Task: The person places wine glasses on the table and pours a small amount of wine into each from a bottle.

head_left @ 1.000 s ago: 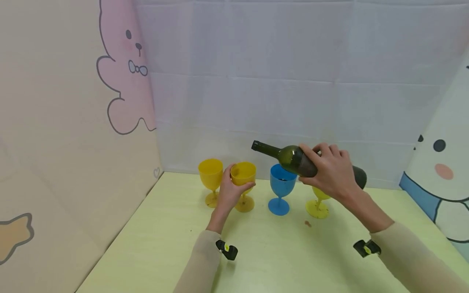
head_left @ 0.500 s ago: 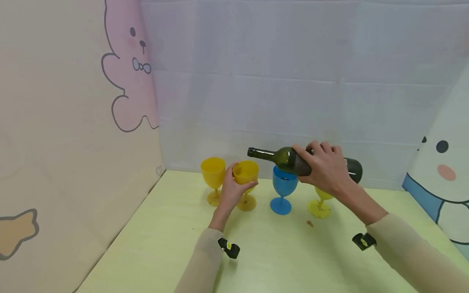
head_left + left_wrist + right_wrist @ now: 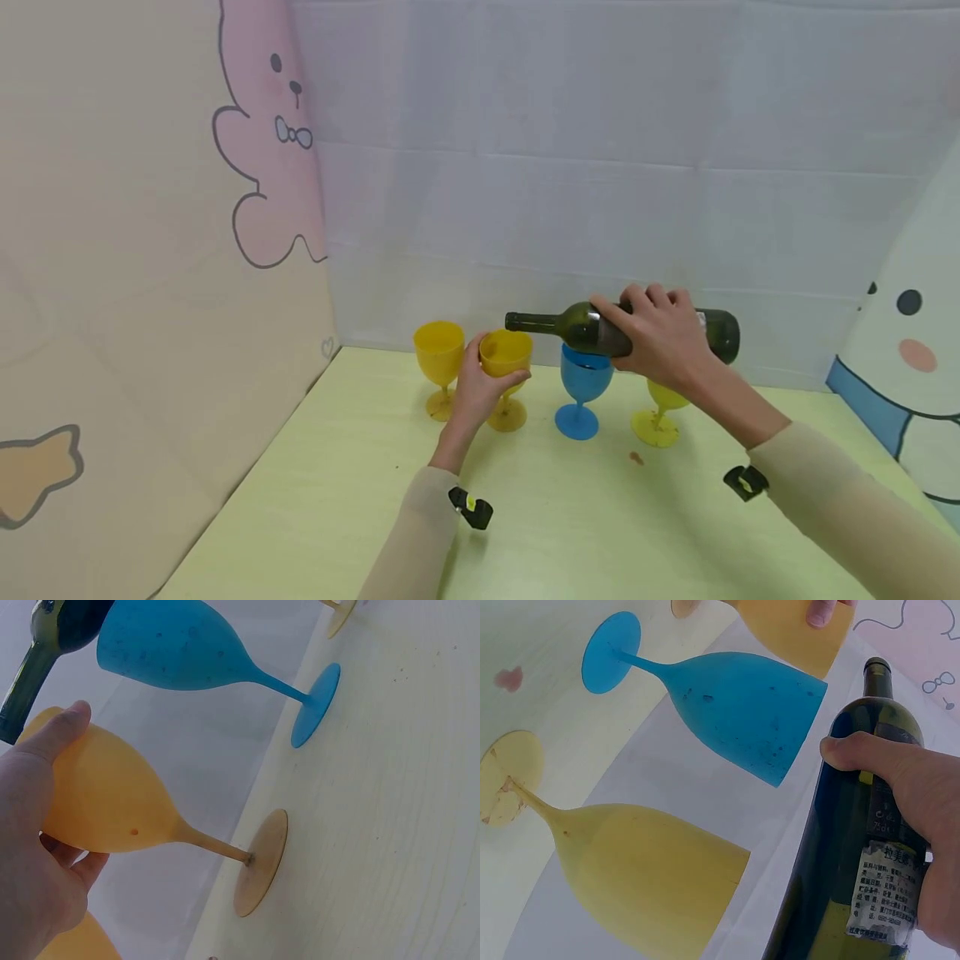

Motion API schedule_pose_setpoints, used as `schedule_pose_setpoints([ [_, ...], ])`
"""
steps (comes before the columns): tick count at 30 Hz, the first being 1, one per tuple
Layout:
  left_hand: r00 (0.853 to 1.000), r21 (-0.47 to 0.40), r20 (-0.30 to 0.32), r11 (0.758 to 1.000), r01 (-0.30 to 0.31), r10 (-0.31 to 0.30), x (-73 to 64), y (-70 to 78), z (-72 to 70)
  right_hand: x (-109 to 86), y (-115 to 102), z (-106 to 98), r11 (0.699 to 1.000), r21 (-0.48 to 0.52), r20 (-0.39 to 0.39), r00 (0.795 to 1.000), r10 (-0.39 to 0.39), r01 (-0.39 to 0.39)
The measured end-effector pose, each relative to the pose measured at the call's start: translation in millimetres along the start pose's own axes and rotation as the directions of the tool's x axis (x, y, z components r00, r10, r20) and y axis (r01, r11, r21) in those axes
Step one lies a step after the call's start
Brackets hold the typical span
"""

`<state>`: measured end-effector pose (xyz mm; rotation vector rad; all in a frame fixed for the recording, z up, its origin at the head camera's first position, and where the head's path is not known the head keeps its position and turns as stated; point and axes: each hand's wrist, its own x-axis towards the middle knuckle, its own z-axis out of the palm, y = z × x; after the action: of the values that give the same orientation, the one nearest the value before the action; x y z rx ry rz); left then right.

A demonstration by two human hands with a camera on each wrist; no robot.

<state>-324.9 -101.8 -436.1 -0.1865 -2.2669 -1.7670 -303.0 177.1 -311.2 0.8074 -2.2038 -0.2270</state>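
My left hand (image 3: 480,390) grips the bowl of an orange-yellow goblet (image 3: 506,353), which stands upright on its foot. My right hand (image 3: 663,337) holds a dark green wine bottle (image 3: 585,327) by its body, lying almost level in the air. The bottle's mouth hangs over the far part of the held goblet's rim in the head view. Beneath the bottle stands a blue goblet (image 3: 587,379) with dark liquid inside. In the right wrist view, a white printed label (image 3: 885,892) shows on the bottle beside my palm.
Another orange-yellow goblet (image 3: 439,354) stands left of the held one. A lighter yellow goblet (image 3: 667,397), partly hidden by my right hand, stands at the right. A reddish spot (image 3: 636,458) marks the table (image 3: 570,525). White cloth (image 3: 585,208) hangs behind.
The bottle has tipped from neck-up to nearly level, its mouth coming down and slightly left toward the held goblet. My left hand keeps its grip; the view has shifted slightly.
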Motion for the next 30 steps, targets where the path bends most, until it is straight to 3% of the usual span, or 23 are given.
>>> schedule_pose_setpoints([
  [30,1.000,-0.012,0.003,1.000,-0.006,0.006,0.3,-0.4,3.3,5.4,2.3,1.4,0.999,-0.048,0.040,0.999,-0.024,0.026],
])
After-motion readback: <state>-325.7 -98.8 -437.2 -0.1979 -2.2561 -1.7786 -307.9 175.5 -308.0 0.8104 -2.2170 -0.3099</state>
